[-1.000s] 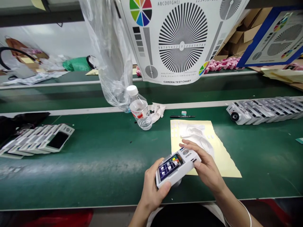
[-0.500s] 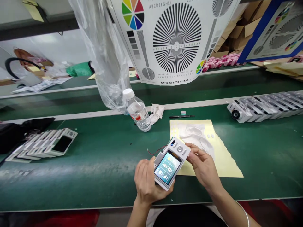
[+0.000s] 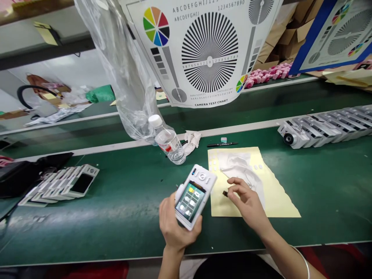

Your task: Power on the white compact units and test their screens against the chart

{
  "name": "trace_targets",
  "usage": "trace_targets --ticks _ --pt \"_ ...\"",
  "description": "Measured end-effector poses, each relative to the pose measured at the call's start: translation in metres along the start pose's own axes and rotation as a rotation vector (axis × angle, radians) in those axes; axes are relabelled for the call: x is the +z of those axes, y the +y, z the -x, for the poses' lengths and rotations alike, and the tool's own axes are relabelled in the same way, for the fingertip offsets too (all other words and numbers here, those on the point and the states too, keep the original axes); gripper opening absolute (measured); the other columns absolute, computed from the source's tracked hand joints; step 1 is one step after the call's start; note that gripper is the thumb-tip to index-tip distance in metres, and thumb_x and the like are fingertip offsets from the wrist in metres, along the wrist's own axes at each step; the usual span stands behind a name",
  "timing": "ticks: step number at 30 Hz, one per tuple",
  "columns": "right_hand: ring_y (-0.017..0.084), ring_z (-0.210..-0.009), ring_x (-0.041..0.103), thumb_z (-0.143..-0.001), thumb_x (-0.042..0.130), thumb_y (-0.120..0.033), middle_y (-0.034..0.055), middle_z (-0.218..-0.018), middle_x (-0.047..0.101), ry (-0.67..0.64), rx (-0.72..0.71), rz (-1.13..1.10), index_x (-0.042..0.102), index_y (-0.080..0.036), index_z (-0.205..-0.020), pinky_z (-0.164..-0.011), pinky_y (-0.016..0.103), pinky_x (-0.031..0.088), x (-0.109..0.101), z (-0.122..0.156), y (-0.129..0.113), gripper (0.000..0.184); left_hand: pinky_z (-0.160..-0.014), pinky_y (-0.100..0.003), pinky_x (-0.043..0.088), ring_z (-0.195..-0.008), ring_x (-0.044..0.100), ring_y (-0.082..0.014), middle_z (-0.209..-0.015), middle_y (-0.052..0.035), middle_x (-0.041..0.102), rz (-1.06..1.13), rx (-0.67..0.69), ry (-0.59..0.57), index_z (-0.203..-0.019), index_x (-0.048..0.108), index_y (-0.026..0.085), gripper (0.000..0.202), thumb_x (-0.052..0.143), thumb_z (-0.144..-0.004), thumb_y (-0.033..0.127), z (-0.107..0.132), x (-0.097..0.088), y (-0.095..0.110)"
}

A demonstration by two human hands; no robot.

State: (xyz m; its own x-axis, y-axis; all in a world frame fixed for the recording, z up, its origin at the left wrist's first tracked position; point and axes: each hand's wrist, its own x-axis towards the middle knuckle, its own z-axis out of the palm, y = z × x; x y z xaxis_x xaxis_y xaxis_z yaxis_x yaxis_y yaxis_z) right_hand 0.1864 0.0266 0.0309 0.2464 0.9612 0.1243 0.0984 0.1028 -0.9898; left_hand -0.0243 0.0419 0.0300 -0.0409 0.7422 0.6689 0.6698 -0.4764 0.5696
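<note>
My left hand [image 3: 177, 228] is wrapped round the lower part of a white digital camera [image 3: 202, 176], tilted with its back facing up. Rows of icons glow on the camera's screen [image 3: 190, 199], and buttons sit above it. To the right, apart from the camera, my right hand [image 3: 247, 203] pinches a small black card [image 3: 225, 193] between thumb and fingers. That hand is over a yellow sheet [image 3: 279, 201] with a crumpled white cloth [image 3: 242, 166] on it.
A water bottle [image 3: 170, 143] leans behind the camera, near a pen [image 3: 222, 144]. Leaning rows of cameras stand at left [image 3: 78, 180] and right [image 3: 316, 130]. A camera test chart [image 3: 209, 58] and a plastic bag [image 3: 124, 77] hang ahead.
My right hand has come away from the camera's edge and now shows a small black card in its fingers. The left hand has moved the camera slightly left and turned it.
</note>
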Motion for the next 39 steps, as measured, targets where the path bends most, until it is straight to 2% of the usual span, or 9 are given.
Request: trace_targets --ticks 4,8,12,17,22,26,29,34,39 --pt "0.035 -0.098 0.059 -0.077 0.067 -0.042 0.0128 -0.094 0.065 -0.061 -0.11 0.299 0.063 -0.023 -0.058 -0.087 0.06 0.047 -0.004 -0.001 0.013 0.027 -0.085 -0.043 0.052 -0.098 0.065 -0.0321 -0.106 -0.0142 0.069 0.429 -0.55 -0.064 -0.111 0.062 0.012 0.067 0.062 -0.068 0.063 0.002 0.0 -0.013" --pt "0.037 -0.103 0.06 -0.078 0.062 -0.039 0.015 -0.105 0.066 -0.023 -0.166 0.485 0.07 -0.023 -0.076 -0.09 0.062 0.045 -0.018 -0.006 0.027 0.019 -0.075 -0.037 0.056 -0.089 0.068 -0.0274 -0.1 -0.0143 0.072 0.578 -0.66 -0.089 -0.105 0.064 0.011 0.064 0.052 -0.075 0.066 0.004 0.01 -0.012" --pt "0.047 -0.124 0.043 -0.074 0.062 -0.047 0.0205 -0.118 0.06 0.181 -0.15 0.638 0.068 -0.02 -0.09 -0.098 0.075 0.026 -0.056 -0.017 0.041 0.031 -0.075 -0.037 0.057 -0.088 0.069 -0.0278 -0.099 -0.0143 0.073 0.66 -0.739 -0.152 -0.103 0.067 0.011 0.064 0.057 -0.072 0.066 0.007 0.016 -0.004" --pt "0.041 -0.104 0.058 -0.071 0.063 -0.054 0.0146 -0.093 0.067 0.292 -0.181 0.643 0.058 -0.023 -0.059 -0.089 0.064 0.04 -0.098 -0.03 0.043 0.033 -0.082 -0.041 0.055 -0.096 0.067 -0.0322 -0.101 -0.0152 0.072 0.699 -0.753 -0.235 -0.105 0.067 0.008 0.071 0.06 -0.07 0.07 0.006 0.02 0.008" --pt "0.032 -0.102 0.061 -0.09 0.052 -0.038 0.0157 -0.114 0.062 0.564 -0.307 0.465 0.06 -0.021 -0.082 -0.073 0.044 0.049 -0.1 -0.022 0.0 0.021 -0.084 -0.039 0.053 -0.095 0.067 -0.0306 -0.099 -0.0138 0.072 0.709 -0.678 -0.326 -0.106 0.066 0.008 0.068 0.059 -0.073 0.068 -0.001 0.029 0.029" --pt "0.032 -0.115 0.058 -0.086 0.06 -0.029 0.0053 -0.119 0.062 0.317 -0.535 0.341 0.067 -0.027 -0.078 -0.088 0.047 0.049 -0.057 -0.005 -0.032 0.01 -0.083 -0.038 0.054 -0.095 0.067 -0.0304 -0.102 -0.0136 0.072 0.675 -0.604 -0.395 -0.11 0.064 0.01 0.068 0.062 -0.072 0.065 -0.001 0.041 0.047" --pt "0.037 -0.13 0.042 -0.078 0.063 -0.015 0.0066 -0.124 0.055 0.064 -0.796 0.435 0.068 -0.027 -0.078 -0.107 0.062 0.032 -0.032 -0.008 -0.039 0.013 -0.082 -0.039 0.054 -0.092 0.067 -0.0308 -0.1 -0.0126 0.072 0.647 -0.545 -0.456 -0.108 0.065 0.011 0.067 0.061 -0.071 0.067 0.004 0.047 0.056" --pt "0.04 -0.134 0.038 -0.081 0.066 -0.024 0.0128 -0.135 0.046 0.186 -0.578 0.383 0.063 -0.024 -0.093 -0.104 0.064 0.036 -0.04 -0.027 -0.036 0.012 -0.088 -0.04 0.052 -0.102 0.065 -0.0332 -0.11 -0.0153 0.07 0.614 -0.498 -0.542 -0.117 0.061 0.009 0.07 0.062 -0.073 0.063 0.01 0.05 0.061" --pt "0.034 -0.122 0.055 -0.078 0.068 -0.028 0.014 -0.13 0.057 0.07 -0.506 0.36 0.063 -0.024 -0.115 -0.097 0.049 0.05 -0.048 -0.017 -0.042 0.038 -0.088 -0.04 0.051 -0.101 0.065 -0.0332 -0.111 -0.0162 0.069 0.649 -0.457 -0.575 -0.12 0.058 0.009 0.072 0.056 -0.076 0.066 0.01 0.054 0.06"
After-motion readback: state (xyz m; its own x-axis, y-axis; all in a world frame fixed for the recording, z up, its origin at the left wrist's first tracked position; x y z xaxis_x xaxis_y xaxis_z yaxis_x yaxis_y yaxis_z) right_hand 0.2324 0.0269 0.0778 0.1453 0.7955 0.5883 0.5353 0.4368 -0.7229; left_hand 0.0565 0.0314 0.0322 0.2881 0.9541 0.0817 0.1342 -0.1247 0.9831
